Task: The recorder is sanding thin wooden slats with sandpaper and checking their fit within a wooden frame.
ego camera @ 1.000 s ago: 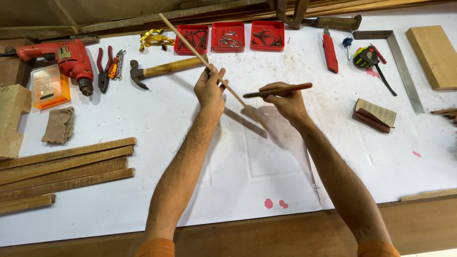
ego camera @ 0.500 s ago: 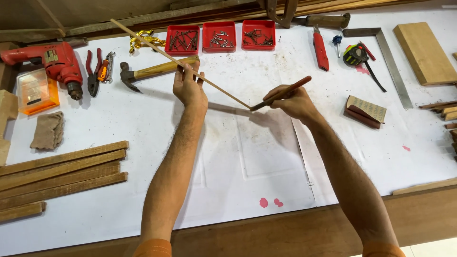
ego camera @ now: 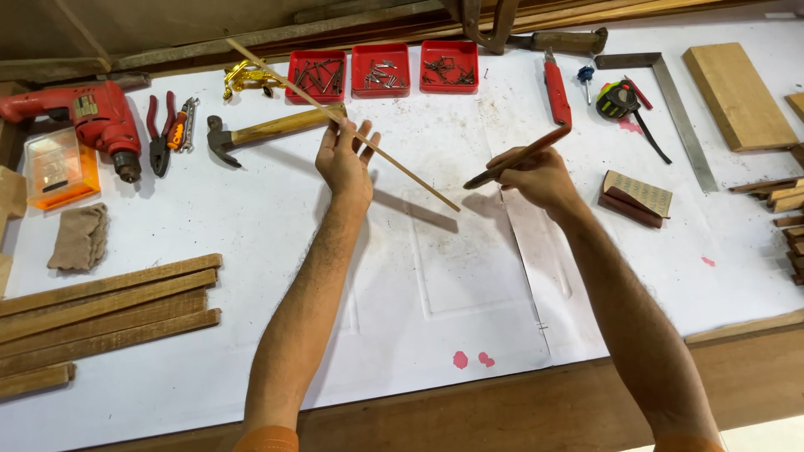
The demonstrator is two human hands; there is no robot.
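My left hand (ego camera: pixel 345 161) holds a long thin wooden stick (ego camera: pixel 410 176) in its fingertips, above the white paper-covered bench (ego camera: pixel 469 276). The stick slants from the upper left, near the red trays, down to the right. My right hand (ego camera: pixel 536 176) grips a slim tool with a reddish-brown wooden handle (ego camera: pixel 536 146); its dark tip (ego camera: pixel 474 181) points left and sits a little to the right of the stick's lower end, apart from it.
A hammer (ego camera: pixel 268 130), pliers (ego camera: pixel 159 125), a red drill (ego camera: pixel 84 113) and an orange case (ego camera: pixel 54 172) lie at the left. Three red trays of nails (ego camera: pixel 381 67) stand at the back. Wooden slats (ego camera: pixel 100 310) lie front left; a red knife (ego camera: pixel 556 94), tape measure (ego camera: pixel 620 99), square (ego camera: pixel 682 117), sanding block (ego camera: pixel 635 197) and board (ego camera: pixel 737 96) are right.
The tool's tip, which touched the stick's lower end half a second ago, has pulled away to the right. My left hand has tilted the stick and shifted it slightly right.
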